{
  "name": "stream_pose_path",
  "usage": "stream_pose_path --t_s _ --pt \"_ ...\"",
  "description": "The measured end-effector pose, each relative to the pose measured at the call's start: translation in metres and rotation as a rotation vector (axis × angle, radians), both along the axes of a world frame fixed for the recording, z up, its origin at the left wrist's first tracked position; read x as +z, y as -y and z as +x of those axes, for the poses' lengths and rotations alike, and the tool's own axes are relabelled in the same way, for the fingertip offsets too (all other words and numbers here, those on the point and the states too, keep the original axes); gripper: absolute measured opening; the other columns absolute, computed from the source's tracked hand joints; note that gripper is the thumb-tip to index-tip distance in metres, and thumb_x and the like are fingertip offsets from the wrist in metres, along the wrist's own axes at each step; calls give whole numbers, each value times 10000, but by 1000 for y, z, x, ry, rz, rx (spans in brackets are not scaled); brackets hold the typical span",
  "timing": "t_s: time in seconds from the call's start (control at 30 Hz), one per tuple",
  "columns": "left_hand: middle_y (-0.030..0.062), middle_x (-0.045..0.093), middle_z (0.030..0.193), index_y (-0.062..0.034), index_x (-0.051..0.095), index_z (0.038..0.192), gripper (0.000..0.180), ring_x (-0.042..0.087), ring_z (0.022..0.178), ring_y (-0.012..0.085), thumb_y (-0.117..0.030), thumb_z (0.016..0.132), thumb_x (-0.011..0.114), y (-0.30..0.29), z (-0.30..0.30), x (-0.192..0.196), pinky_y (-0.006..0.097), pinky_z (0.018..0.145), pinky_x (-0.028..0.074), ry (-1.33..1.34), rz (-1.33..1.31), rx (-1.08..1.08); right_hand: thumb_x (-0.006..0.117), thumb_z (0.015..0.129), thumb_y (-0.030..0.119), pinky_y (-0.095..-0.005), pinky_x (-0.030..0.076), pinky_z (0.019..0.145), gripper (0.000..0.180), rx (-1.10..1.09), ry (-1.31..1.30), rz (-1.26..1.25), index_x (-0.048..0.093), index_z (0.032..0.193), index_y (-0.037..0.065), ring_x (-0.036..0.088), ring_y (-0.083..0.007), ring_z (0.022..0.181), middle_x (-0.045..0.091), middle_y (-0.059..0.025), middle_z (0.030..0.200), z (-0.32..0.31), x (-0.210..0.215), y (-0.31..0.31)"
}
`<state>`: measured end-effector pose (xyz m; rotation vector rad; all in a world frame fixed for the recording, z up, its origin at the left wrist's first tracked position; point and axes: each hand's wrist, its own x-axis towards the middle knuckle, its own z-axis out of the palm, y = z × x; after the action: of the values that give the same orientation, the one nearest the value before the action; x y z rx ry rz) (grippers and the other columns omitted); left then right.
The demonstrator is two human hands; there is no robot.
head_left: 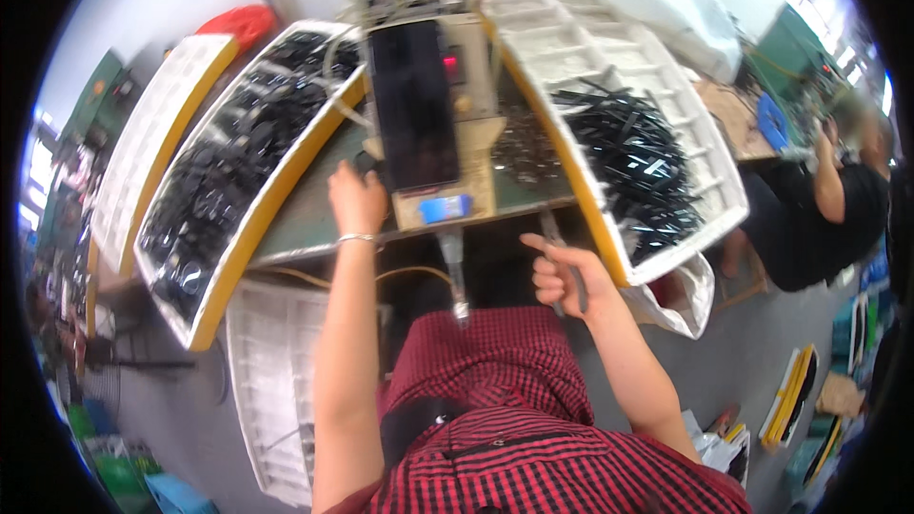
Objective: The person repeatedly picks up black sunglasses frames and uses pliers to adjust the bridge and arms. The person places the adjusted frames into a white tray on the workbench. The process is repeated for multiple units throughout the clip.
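My left hand (358, 198) is over the left part of the bench, its fingers closed at a small black piece (366, 163). Blur hides the exact grip. To the right, in front of the bench edge, my right hand (569, 278) is wrapped round a slim grey hand tool (579, 289), like pliers or tweezers, its tip pointing at the bench. Between the hands stands a small machine (471, 76) with red lights and a dark flat panel (413, 100). A blue and white small box (446, 208) sits at its front.
A white, yellow-sided tray (249, 228) full of glossy black pieces (243, 138) flanks the machine on the left. On the right, another tray (700, 105) holds black strips (633, 157). A white tray (271, 371) is low at left. Another person (809, 200) sits far right.
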<state>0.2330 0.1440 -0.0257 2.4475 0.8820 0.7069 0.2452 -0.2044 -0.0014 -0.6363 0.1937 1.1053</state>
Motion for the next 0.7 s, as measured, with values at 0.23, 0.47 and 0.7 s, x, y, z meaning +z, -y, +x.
stream_pose_path --t_s 0.23,0.47,0.7 --pt "137 622 1012 -34 611 1151 286 581 970 323 -42 865 611 0 -140 43 390 865 456 395 257 30 574 902 215 -434 452 796 502 45 -10 50 437 1368 85 537 -255 812 562 -131 863 -100 -18 20" --pt "175 653 916 -13 646 1066 286 629 880 343 -211 860 643 -47 -455 -23 414 799 490 -320 -103 627 602 884 342 -470 450 907 667 142 -218 -41 338 1432 69 566 -318 1003 589 -181 1082 -147 -35 30" --pt "174 710 956 1 687 994 363 679 902 320 -298 791 717 -3 -562 -160 388 836 520 -452 -441 809 651 844 297 -450 480 924 693 345 -27 -45 346 1406 29 601 -335 1009 586 -232 1122 -134 -25 12"
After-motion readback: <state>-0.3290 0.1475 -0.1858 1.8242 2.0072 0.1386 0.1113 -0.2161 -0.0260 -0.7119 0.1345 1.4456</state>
